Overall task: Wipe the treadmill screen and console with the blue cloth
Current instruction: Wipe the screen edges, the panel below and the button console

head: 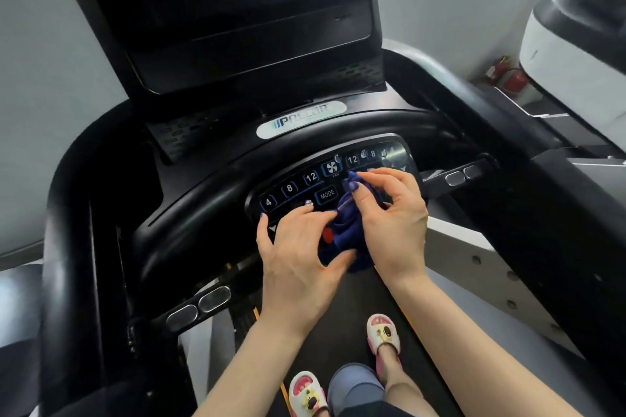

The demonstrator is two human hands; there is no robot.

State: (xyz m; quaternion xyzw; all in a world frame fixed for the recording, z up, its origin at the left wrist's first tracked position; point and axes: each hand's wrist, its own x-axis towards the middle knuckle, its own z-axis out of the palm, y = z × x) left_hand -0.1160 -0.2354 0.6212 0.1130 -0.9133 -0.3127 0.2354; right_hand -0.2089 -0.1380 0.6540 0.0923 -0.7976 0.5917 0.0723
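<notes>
The blue cloth [345, 230] is bunched up between both my hands, just above the lower edge of the console button panel [305, 179]. My left hand [298, 257] grips the cloth's left and bottom side with thumb and fingers. My right hand [389, 217] pinches its upper right part, fingers curled over it. The cloth hides the panel's middle and part of a red button [327, 236]. The dark treadmill screen [237, 3] stands tilted above, untouched by either hand.
Curved black handrails [210, 186] ring the console, with metal grip sensors at lower left [200, 306] and right [464, 174]. My feet in slippers [382, 335] stand on the belt. A second machine [576, 54] and red fire extinguishers [508, 76] are at right.
</notes>
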